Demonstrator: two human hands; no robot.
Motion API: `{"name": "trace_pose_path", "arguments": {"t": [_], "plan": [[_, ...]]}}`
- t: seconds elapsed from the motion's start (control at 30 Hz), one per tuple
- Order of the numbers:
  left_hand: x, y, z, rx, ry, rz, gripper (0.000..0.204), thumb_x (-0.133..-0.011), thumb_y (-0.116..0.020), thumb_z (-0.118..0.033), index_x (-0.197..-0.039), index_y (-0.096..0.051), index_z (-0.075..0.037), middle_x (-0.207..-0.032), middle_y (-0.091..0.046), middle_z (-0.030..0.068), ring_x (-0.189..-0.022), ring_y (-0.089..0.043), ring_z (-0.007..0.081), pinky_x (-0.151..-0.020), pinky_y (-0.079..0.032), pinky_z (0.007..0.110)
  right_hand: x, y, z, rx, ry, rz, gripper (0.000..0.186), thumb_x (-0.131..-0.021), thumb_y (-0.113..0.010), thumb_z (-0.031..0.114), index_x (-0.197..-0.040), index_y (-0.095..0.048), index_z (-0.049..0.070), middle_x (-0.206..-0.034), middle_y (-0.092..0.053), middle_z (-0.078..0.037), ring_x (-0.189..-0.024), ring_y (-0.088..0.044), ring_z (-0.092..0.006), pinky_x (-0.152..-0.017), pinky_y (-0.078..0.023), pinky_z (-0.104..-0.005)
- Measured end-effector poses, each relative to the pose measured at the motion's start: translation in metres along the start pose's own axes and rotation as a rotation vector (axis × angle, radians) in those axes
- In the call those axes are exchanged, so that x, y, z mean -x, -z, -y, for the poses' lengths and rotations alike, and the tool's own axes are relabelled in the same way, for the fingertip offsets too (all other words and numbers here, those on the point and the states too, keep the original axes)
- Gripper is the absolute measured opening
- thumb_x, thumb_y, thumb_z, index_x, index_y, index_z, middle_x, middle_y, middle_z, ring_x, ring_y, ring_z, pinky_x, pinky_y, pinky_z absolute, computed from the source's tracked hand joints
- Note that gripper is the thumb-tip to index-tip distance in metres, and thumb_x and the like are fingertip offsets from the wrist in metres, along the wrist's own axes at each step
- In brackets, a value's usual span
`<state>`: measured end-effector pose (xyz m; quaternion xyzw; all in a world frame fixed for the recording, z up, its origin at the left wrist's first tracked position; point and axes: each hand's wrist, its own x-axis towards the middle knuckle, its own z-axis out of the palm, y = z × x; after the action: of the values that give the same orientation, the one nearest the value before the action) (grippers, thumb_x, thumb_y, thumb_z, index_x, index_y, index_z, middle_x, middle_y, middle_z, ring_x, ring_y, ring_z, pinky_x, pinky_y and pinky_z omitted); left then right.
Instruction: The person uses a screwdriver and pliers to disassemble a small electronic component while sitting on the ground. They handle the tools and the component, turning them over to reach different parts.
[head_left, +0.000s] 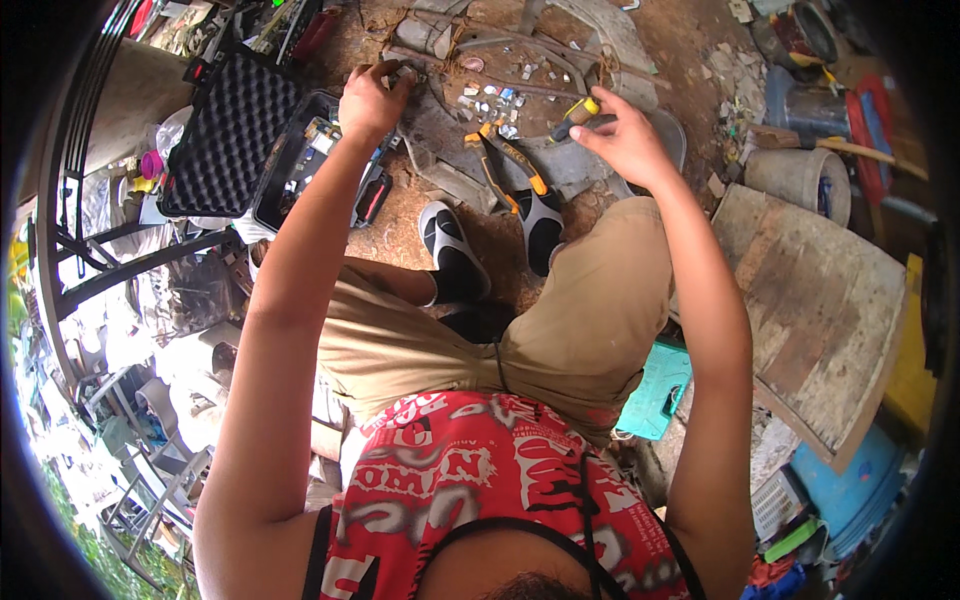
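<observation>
My right hand (628, 138) reaches forward and has a yellow-and-black tool (574, 117), perhaps a screwdriver, between thumb and fingers; its tip is too small to make out. At the far left, my left hand (374, 102) has its fingers curled together beside the dark edge of a worn metal piece (430, 115). Anything in those fingers is hidden. Between the hands, pliers (508, 165) with orange-and-black handles lie in front of my feet. Small silvery and blue bits (492, 104) are scattered on the ground beyond them.
Left of my left forearm an opened black case (232, 135) with foam in its lid holds small parts. To the right are a grey bucket (797, 182) and a worn wooden board (812, 290). A teal case (655, 390) lies beside my right thigh.
</observation>
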<state>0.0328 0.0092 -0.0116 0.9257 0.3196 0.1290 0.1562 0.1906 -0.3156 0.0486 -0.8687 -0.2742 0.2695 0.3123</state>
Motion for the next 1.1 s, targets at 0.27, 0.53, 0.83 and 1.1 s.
{"name": "trace_pose_path", "arguments": {"t": [0.27, 0.53, 0.83, 1.1], "plan": [[-0.010, -0.012, 0.017, 0.182, 0.113, 0.068, 0.046, -0.075, -0.075, -0.045, -0.110, -0.072, -0.015, -0.114, -0.064, 0.0212, -0.109, -0.061, 0.0343, -0.097, -0.048, 0.040, -0.008, -0.008, 0.009, 0.122, 0.054, -0.058, 0.070, -0.079, -0.078, 0.031, -0.138, -0.049, 0.007, -0.118, -0.064, -0.016, -0.098, -0.065, -0.0247, -0.088, -0.052, -0.0349], [0.041, 0.024, -0.010, 1.384, 0.097, 0.032, 0.038, -0.084, -0.072, 0.003, -0.119, -0.055, 0.002, -0.102, -0.068, 0.0081, -0.091, -0.065, 0.0151, -0.085, -0.052, 0.029, -0.007, 0.036, 0.007, -0.292, 0.163, -0.105, 0.038, -0.083, -0.077, 0.016, -0.118, -0.063, 0.008, -0.098, -0.067, -0.004, -0.090, -0.063, -0.0121, -0.080, -0.051, -0.0278], [0.093, 0.064, -0.054, 1.825, 0.105, 0.166, 0.028, -0.086, -0.068, 0.006, -0.107, -0.053, -0.005, -0.093, -0.069, 0.0060, -0.085, -0.067, 0.0135, -0.079, -0.058, 0.030, 0.061, 0.055, 0.064, -0.736, 0.243, -0.292, 0.031, -0.092, -0.067, 0.019, -0.119, -0.060, 0.004, -0.110, -0.066, -0.009, -0.082, -0.062, -0.0096, -0.069, -0.049, -0.0222], [0.105, 0.076, -0.049, 1.839, 0.103, 0.236, 0.018, -0.093, -0.061, 0.001, -0.103, -0.050, -0.009, -0.096, -0.068, 0.0048, -0.093, -0.069, 0.0208, -0.085, -0.057, 0.034, 0.085, 0.006, 0.107, -0.869, 0.353, -0.191, 0.032, -0.099, -0.056, 0.018, -0.126, -0.044, 0.007, -0.116, -0.064, -0.014, -0.080, -0.067, -0.0143, -0.070, -0.052, -0.0241]]}}
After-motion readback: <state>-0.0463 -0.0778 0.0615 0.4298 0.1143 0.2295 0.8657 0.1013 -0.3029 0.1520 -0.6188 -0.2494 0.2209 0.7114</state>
